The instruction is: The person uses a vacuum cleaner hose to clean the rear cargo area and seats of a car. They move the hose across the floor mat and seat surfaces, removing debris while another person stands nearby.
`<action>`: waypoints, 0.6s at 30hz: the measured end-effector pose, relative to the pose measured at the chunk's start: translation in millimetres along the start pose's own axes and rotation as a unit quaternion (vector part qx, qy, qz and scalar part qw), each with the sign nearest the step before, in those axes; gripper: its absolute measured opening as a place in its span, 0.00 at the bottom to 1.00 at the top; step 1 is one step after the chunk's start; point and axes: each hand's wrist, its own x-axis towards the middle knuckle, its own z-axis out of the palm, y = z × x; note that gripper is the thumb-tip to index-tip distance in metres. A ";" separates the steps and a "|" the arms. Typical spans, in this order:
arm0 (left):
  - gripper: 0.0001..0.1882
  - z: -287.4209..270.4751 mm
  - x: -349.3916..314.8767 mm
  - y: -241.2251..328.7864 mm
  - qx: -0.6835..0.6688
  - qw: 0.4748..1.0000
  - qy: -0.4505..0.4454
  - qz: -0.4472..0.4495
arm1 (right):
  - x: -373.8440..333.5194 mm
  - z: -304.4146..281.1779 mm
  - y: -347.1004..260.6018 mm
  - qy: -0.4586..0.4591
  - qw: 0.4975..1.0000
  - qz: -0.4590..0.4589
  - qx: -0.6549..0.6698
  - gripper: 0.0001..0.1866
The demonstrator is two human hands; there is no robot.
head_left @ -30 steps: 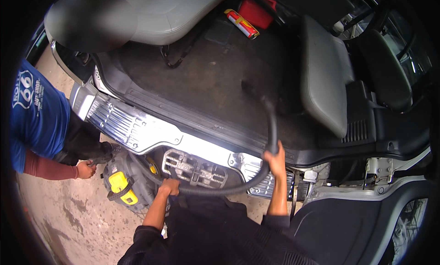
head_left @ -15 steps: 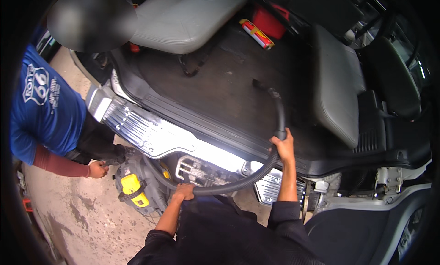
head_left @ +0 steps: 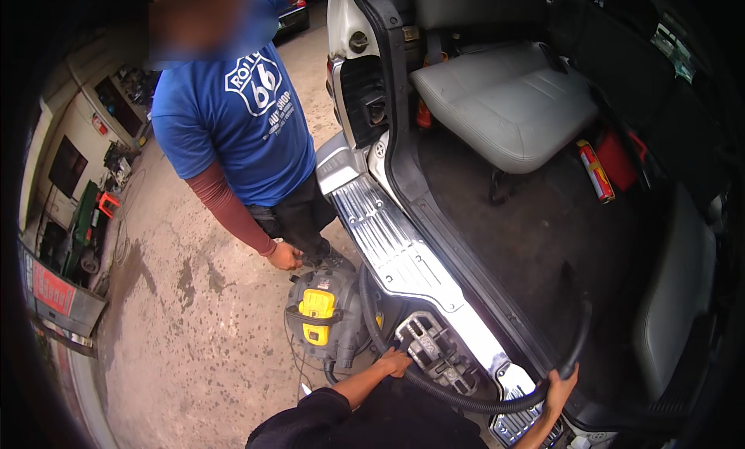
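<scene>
My left hand is closed around the ribbed black vacuum hose near the vacuum cleaner. Farther along the hose, my right hand grips it beside the vehicle's door sill. Beyond that hand, a dark curved vacuum wand reaches over the black cabin floor; its tip is hard to make out against the dark surface. The grey-black vacuum cleaner with a yellow panel stands on the concrete, left of my left hand. Its hose loops from its side past both hands.
A person in a blue shirt stands behind the vacuum, one hand lowered near it. A shiny metal side step runs along the vehicle. Inside are grey seats, a red-and-yellow can and a red container. A thin cord trails on the concrete.
The view has swung left, bringing more of the other person and the yard into sight. Both my hands stay on the hose, and the wand remains inside the cabin.
</scene>
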 end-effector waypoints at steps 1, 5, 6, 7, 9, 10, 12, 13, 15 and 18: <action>0.21 -0.8 3.4 1.5 -0.004 1.000 0.000 0.000 | 14.7 5.7 -0.7 -0.040 0.995 0.015 0.091 0.46; 0.21 -1.2 12.0 1.0 -0.003 0.999 -0.032 0.004 | 20.9 12.1 9.3 -0.024 0.991 -0.009 0.134 0.46; 0.22 -0.3 11.5 -0.8 0.012 0.999 -0.045 0.004 | 4.9 6.9 16.2 0.031 0.998 -0.051 0.028 0.46; 0.23 1.2 9.7 -2.7 0.024 0.999 -0.038 0.004 | -8.3 4.4 21.1 0.078 0.991 -0.095 -0.055 0.45; 0.24 5.3 2.2 -6.5 0.038 0.999 -0.020 0.002 | -48.6 -15.7 30.4 0.045 0.998 -0.046 0.023 0.47; 0.24 8.5 -3.0 -7.5 0.033 0.999 0.004 0.001 | -58.6 -21.5 31.7 0.047 0.997 -0.025 0.047 0.46; 0.24 11.0 -8.9 -10.6 0.025 0.999 0.027 0.001 | -68.4 -26.5 31.0 0.002 0.994 0.011 0.113 0.45; 0.25 11.6 -9.8 -11.8 0.023 0.999 0.023 0.000 | -68.0 -27.0 29.2 -0.027 0.984 0.018 0.175 0.45; 0.26 11.9 -7.5 -13.1 0.018 1.000 0.002 0.001 | -44.0 -12.7 22.0 0.004 0.995 -0.022 0.096 0.44; 0.27 8.1 6.4 -16.3 0.027 0.998 -0.048 -0.001 | -1.0 16.6 11.7 -0.004 0.997 -0.044 0.056 0.43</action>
